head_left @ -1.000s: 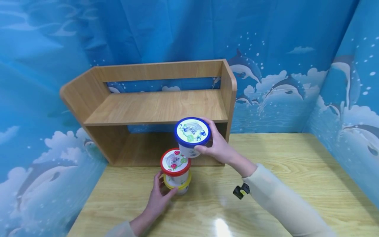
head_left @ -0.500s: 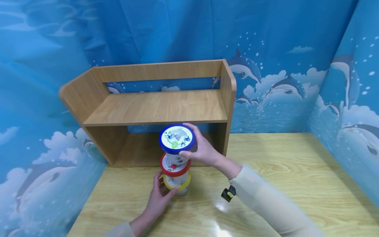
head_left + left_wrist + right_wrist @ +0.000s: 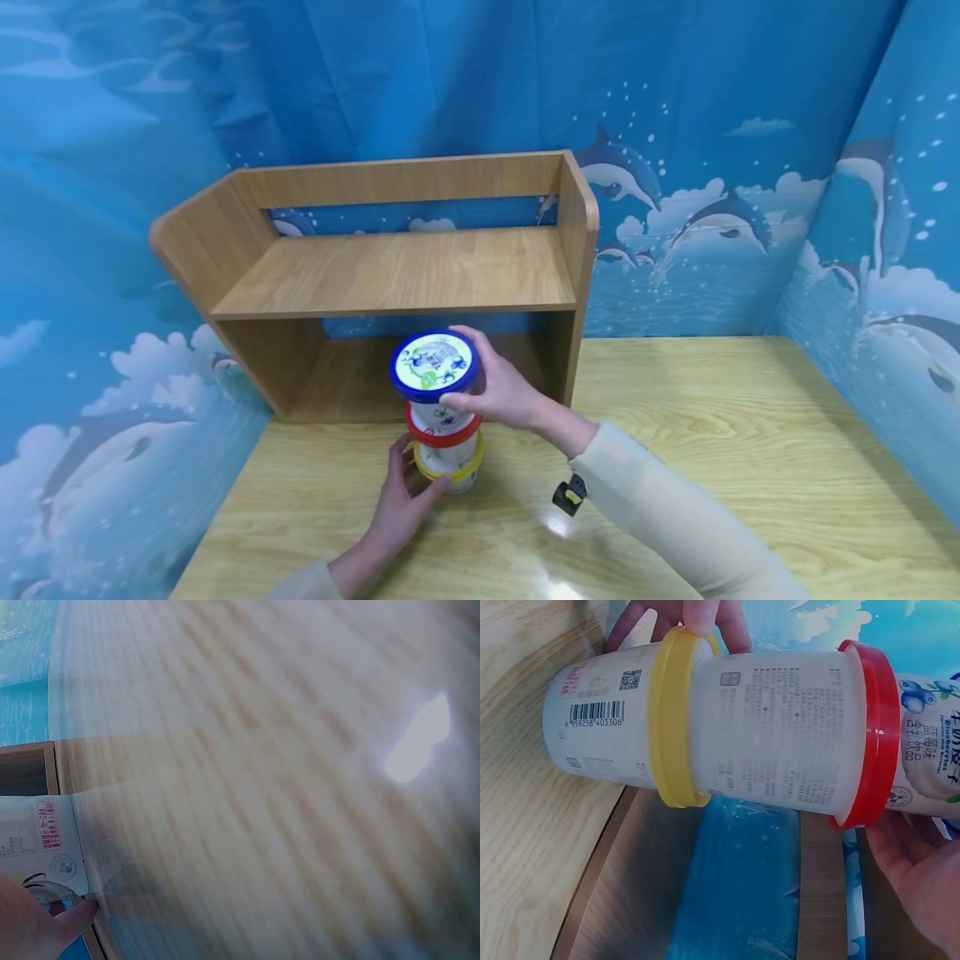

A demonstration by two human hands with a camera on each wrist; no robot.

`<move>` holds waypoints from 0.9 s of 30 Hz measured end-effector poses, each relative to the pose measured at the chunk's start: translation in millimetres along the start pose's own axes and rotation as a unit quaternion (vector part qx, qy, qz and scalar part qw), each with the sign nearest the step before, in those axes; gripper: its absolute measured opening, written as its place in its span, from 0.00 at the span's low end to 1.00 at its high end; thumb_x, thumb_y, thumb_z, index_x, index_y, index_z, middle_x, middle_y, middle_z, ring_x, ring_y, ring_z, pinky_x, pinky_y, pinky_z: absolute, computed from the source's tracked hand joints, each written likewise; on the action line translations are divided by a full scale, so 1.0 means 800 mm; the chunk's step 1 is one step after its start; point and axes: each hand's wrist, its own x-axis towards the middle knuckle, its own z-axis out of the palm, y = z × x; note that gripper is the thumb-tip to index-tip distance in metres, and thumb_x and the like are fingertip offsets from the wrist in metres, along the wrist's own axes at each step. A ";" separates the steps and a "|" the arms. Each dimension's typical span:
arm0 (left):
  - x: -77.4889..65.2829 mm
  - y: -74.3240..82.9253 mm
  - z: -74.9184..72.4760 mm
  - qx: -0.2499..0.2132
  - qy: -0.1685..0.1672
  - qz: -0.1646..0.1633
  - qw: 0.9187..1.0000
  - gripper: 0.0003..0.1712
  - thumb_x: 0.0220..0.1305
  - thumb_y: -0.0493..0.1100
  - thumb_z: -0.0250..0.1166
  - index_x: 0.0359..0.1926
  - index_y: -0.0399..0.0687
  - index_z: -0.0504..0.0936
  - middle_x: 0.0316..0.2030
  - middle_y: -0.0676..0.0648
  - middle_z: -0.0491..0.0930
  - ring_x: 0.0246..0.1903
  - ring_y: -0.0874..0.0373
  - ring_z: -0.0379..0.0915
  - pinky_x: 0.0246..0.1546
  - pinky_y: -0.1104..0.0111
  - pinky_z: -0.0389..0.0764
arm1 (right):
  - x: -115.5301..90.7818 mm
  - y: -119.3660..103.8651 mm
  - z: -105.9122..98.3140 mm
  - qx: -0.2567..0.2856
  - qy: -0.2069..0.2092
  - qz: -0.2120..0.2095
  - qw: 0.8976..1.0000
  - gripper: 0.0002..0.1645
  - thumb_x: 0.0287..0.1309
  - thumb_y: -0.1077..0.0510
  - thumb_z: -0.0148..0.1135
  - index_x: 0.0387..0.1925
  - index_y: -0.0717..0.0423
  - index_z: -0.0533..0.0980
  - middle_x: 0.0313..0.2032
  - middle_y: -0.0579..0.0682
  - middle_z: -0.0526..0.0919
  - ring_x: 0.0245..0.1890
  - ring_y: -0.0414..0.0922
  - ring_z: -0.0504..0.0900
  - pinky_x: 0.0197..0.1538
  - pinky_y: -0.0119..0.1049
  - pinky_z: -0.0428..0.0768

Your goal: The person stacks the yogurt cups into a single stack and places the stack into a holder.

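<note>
Three white yogurt-style tubs stand stacked in one column. The yellow-lidded tub (image 3: pixel 611 724) is at the bottom on the table, and the red-lidded tub (image 3: pixel 780 735) sits on its lid. On top is the blue-lidded tub (image 3: pixel 433 365) with a blueberry print, its base right at the red lid. My right hand (image 3: pixel 504 393) grips this top tub from the right, thumb in front and fingers behind. Low on the left, my left hand (image 3: pixel 401 504) holds the bottom tub near its yellow rim. The left wrist view catches only part of a printed white tub wall.
Behind the stack stands a two-level wooden shelf (image 3: pixel 397 267), its side panel (image 3: pixel 579 250) to the right. The pale wooden table (image 3: pixel 712 442) reaches out to the right. Blue dolphin-print sheeting (image 3: pixel 712 167) hangs behind and at both sides.
My right hand has brought the blue-lidded tub left and down onto the red-lidded one. My left hand has stayed at the bottom tub.
</note>
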 end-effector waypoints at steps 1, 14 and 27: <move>0.000 0.000 0.000 0.000 -0.001 -0.002 1.000 0.44 0.60 0.39 0.69 0.69 0.43 0.52 0.63 0.31 0.63 0.60 0.36 0.64 0.59 0.47 0.70 | 0.000 0.000 0.000 0.001 -0.001 0.000 1.000 0.55 0.54 0.44 0.68 0.73 0.53 0.46 0.63 0.58 0.67 0.62 0.52 0.70 0.58 0.50 0.74; 0.000 0.000 0.000 0.012 0.002 0.003 1.000 0.44 0.60 0.41 0.70 0.69 0.43 0.52 0.64 0.30 0.63 0.60 0.35 0.63 0.61 0.45 0.66 | -0.002 0.001 -0.001 0.011 -0.002 0.007 1.000 0.57 0.53 0.37 0.68 0.74 0.48 0.46 0.65 0.57 0.65 0.64 0.52 0.67 0.59 0.51 0.73; 0.000 -0.004 0.001 -0.010 0.004 0.020 1.000 0.44 0.59 0.37 0.69 0.69 0.40 0.52 0.62 0.29 0.65 0.58 0.36 0.67 0.56 0.52 0.73 | -0.025 0.005 -0.018 -0.013 0.073 -0.033 0.997 0.61 0.49 0.26 0.63 0.73 0.51 0.50 0.67 0.57 0.65 0.64 0.54 0.67 0.64 0.53 0.67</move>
